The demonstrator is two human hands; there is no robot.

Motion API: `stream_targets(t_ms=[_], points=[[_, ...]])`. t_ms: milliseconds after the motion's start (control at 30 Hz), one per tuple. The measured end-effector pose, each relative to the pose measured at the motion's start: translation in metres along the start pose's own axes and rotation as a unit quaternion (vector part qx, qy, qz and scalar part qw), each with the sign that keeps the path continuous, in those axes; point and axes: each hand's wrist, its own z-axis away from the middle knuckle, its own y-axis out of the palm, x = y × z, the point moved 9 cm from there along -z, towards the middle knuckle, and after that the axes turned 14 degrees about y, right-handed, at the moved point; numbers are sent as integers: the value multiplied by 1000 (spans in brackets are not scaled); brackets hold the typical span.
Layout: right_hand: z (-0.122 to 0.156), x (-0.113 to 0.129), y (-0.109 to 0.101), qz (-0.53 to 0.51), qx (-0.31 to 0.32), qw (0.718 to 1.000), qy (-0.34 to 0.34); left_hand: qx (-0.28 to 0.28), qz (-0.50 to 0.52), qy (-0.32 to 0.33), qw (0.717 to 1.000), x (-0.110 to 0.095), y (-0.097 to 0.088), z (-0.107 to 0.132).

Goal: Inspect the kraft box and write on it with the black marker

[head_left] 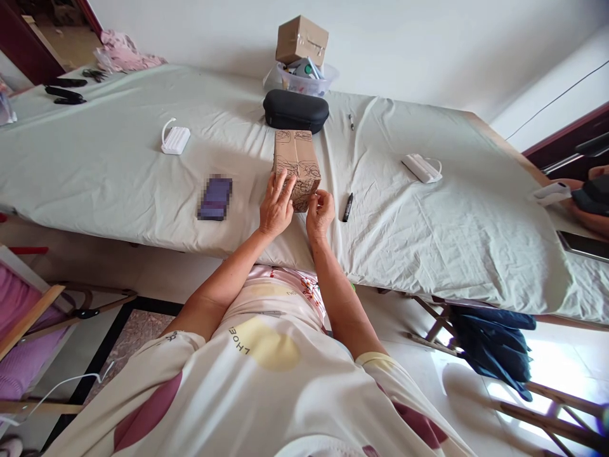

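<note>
Two-handed work on a scribbled cardboard box (291, 149), lying on the surface (409, 222) just in front of the black case (295, 110).
The left hand (276, 204), fingers extended and slightly parted, rests on the box; the right hand (320, 213) is narrow, thumb and forefinger close together at the end away from the case, anything between them indiscernible. Light, steady left-hand pressure should best keep the cardboard from sliding toward the case or denting under the right fingertips.
</note>
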Motion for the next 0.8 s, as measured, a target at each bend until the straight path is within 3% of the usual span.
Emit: stream_targets(t_ms=[200, 367, 600, 800], points=[[0, -6, 7, 64, 37, 997, 30, 2, -2, -13, 1000, 4, -1, 2], [1, -9, 16, 80, 66, 994, 22, -21, -9, -31, 999, 20, -12, 6], [3, -13, 28, -23, 120, 992, 27, -114, 46, -116, 986, 55, -34, 26], [3, -7, 26, -129, 129, 983, 23, -138, 65, -175, 973, 68, -30, 41]])
